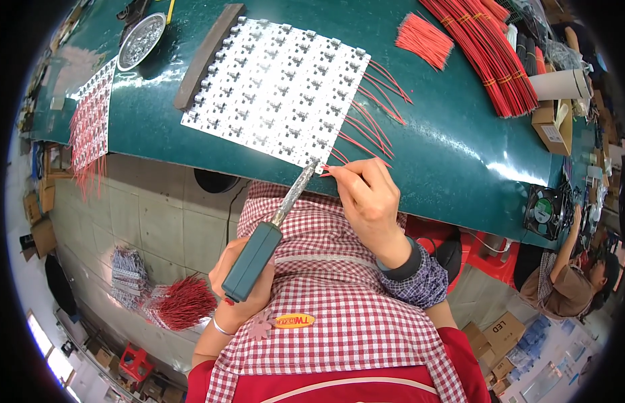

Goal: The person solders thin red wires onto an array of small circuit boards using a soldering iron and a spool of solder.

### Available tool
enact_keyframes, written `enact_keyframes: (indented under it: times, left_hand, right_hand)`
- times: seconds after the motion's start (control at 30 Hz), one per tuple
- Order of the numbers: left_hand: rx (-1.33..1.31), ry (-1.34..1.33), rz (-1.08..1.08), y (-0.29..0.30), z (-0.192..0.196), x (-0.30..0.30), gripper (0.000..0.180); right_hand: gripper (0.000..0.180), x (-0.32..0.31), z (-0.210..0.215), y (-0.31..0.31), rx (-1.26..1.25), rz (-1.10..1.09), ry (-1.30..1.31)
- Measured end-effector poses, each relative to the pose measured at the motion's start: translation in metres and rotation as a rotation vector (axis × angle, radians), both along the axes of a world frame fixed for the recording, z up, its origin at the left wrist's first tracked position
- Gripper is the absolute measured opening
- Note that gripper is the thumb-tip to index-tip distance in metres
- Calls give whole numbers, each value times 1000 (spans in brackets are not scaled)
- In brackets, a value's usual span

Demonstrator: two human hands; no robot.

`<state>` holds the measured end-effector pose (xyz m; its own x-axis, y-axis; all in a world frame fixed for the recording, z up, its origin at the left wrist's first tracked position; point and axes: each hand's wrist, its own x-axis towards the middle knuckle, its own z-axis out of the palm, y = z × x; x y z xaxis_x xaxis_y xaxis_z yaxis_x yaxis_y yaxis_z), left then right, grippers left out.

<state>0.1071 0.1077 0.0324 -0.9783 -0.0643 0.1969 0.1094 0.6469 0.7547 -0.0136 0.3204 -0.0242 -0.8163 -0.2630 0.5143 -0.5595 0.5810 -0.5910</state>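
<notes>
My left hand (pixel 240 274) is wrapped round the green handle of a soldering iron (pixel 257 260). The iron's tip touches or nearly touches the near right corner of a white circuit board panel (pixel 259 127), which carries rows of small black parts. At that corner my right hand (pixel 370 200) is closed, pinching a red wire (pixel 326 169) between thumb and fingertips. Its end meets the board beside the tip; the exact contact is too small to tell. More red wires (pixel 371 127) stick out from the panel's right edge onto the green table.
A dark bar (pixel 210 57) lies along the panel's left edge. Left of it stand a metal dish (pixel 142 42) and another wired panel (pixel 92 114). Red wire bundles (pixel 487 59) lie at the back right. A fan (pixel 545 209) and a co-worker (pixel 569 285) are at the right.
</notes>
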Motion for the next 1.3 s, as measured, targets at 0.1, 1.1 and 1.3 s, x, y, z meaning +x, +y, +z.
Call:
enact_keyframes:
  times: [0.1, 1.1, 1.3]
  left_hand:
    - [-4, 3, 4, 0, 0, 0, 22]
    - [17, 2, -21, 2, -3, -2, 16]
    - [-7, 11, -28, 1, -4, 0, 17]
  right_hand:
    - [25, 2, 0, 0, -13, -1, 2]
    - [27, 8, -3, -1, -5, 9, 11]
    - [30, 9, -1, -2, -5, -10, 3]
